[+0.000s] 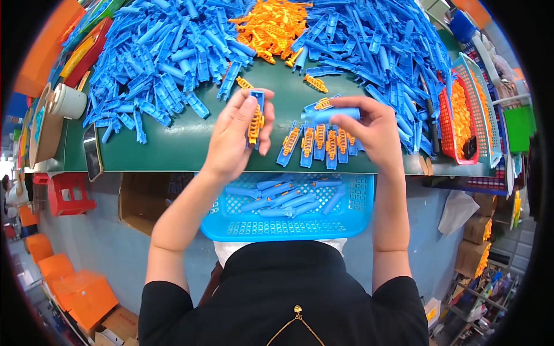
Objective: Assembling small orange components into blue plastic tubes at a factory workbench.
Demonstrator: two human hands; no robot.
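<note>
My left hand (231,135) is closed round a long blue plastic half-shell (258,98) with an orange ribbed insert (254,128) lying in it, its open side up. Between thumb and fingers of my right hand (378,130) is a blue half-shell (330,115), rounded side up, apart from the left hand's piece. Just below it, several blue half-shells with orange inserts (319,141) lie in a row near the table's front edge. Another filled half-shell (321,104) lies partly hidden behind the right hand's piece. A loose orange insert (315,83) lies farther back.
Heaps of blue half-shells (167,63) and orange inserts (271,29) cover the back of the green table (190,147). Below its edge, a blue basket (277,230) holds several blue pieces. A phone (92,153) lies left; a red basket (449,130) of orange parts stands right.
</note>
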